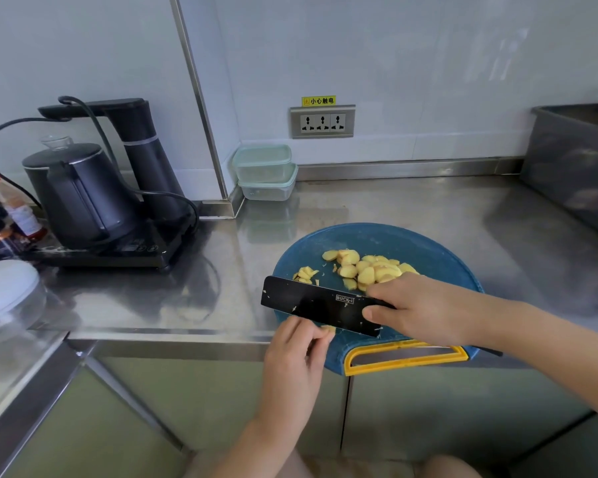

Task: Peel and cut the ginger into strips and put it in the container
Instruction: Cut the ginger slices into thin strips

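A round blue cutting board [428, 250] with a yellow handle lies at the counter's front edge. Several yellow ginger slices [366, 269] are piled near its middle, with a smaller heap of bits [306, 273] to their left. My right hand [425, 308] grips a black cleaver [320, 305], its blade flat-side up over the board's near left part. My left hand [299, 343] pinches a small ginger piece [328, 328] just under the blade's front edge. Two stacked clear containers [265, 172] with pale green rims stand at the back wall.
A black kettle [80, 191] on its base with a water-pump tower and cords sits left. Sauce bottles [11, 215] and a white-lidded jar [7, 291] are at far left. A grey tub [577, 167] stands at the right. A wall socket [322, 121] is behind the board.
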